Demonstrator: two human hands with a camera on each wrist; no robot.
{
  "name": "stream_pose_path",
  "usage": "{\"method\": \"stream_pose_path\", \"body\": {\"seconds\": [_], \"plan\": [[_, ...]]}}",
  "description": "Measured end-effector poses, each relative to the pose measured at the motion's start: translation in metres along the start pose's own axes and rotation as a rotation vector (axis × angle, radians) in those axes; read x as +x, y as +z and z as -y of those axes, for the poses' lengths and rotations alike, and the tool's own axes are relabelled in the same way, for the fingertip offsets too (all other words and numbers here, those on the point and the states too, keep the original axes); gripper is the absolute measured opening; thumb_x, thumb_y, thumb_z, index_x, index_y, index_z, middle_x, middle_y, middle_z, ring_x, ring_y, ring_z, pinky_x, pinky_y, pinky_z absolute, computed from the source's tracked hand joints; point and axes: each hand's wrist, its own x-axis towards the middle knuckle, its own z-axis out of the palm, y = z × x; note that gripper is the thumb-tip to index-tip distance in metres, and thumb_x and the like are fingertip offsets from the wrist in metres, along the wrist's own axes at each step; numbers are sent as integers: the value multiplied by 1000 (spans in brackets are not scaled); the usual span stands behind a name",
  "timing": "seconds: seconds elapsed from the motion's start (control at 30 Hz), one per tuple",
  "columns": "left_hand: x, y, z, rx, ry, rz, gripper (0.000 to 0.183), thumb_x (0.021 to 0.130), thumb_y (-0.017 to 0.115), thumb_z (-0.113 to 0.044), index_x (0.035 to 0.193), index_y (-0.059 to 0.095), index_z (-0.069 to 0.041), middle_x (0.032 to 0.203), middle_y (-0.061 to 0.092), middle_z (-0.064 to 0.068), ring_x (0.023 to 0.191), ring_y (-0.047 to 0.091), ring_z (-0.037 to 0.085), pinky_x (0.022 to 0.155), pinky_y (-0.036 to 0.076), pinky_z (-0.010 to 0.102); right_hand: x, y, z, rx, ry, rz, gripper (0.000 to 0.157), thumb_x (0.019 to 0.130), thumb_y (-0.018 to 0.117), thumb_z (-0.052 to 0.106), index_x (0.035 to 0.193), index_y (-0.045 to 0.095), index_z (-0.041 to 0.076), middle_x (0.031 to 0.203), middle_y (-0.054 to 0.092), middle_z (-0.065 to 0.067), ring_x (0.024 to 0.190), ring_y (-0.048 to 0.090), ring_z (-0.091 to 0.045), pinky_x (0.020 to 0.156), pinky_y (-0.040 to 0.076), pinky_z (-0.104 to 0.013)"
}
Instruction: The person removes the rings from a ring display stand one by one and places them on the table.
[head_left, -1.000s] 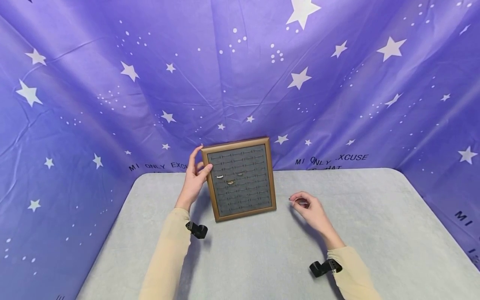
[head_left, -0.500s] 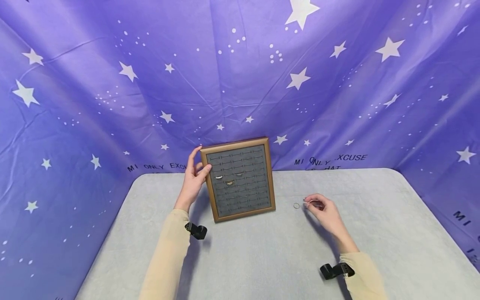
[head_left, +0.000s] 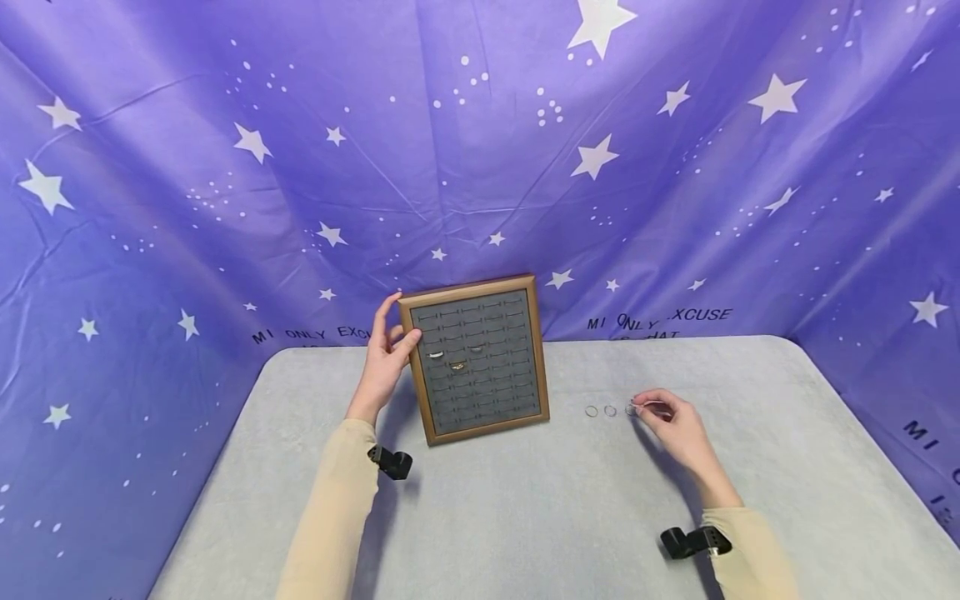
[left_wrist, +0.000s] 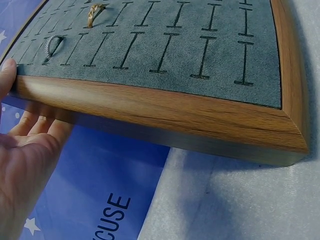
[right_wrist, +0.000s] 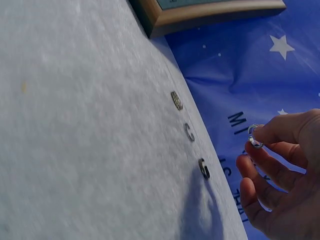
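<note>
My left hand (head_left: 386, 362) grips the upper left edge of a wooden-framed ring display board (head_left: 532, 358), thumb in front and fingers behind. Grey slotted padding fills the board, which leans back on the table. A silver ring (left_wrist: 47, 47), a gold ring (left_wrist: 90, 19) and a duller ring (head_left: 477, 348) sit in its slots. To the board's right, my right hand (head_left: 678, 429) pinches a silver ring (right_wrist: 256, 145) between thumb and index finger. Three loose rings stand in a row on the table: a patterned one (right_wrist: 176, 100), a plain one (right_wrist: 189, 132) and a dark one (right_wrist: 202, 169).
A pale grey cloth-covered table (head_left: 480, 533) lies under both hands. Behind it hangs a purple curtain (head_left: 480, 167) with white stars and lettering, close to the board's back. Black wrist cameras (head_left: 390, 462) are strapped over the cream sleeves (head_left: 330, 508).
My right hand has moved right, away from the board, and rings have come into view on the table beside it. The left hand and the board have stayed put.
</note>
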Motion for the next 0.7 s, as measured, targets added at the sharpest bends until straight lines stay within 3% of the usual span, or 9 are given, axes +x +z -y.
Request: {"method": "stream_pose_path", "body": {"seconds": [0.27,0.5,0.7], "plan": [[0,1,-1,-12,-6,-6,64,98,54,-3,152,24,-19,101,62,9,74,58,15,60,46,23,-2,-13,-5,-46,-9,3,11,86,63,-7,97,66,-7,93,67,-23,76,61,-7,66,44,-12],[0,-1,1,-2,-6,-1,64,98,55,-4,152,24,-20,101,61,9,75,59,15,61,47,25,-2,-18,-11,-102,7,-10,10,85,62,-6,94,67,-6,90,68,-21,77,64,-16,67,42,-9],[1,0,1,-15,2,7,65,98,54,-3,152,23,-18,102,62,9,83,62,18,68,52,27,-2,-21,-22,-154,27,-24,11,82,62,-7,91,68,-4,82,65,-15,71,55,-4,64,39,-11]]}}
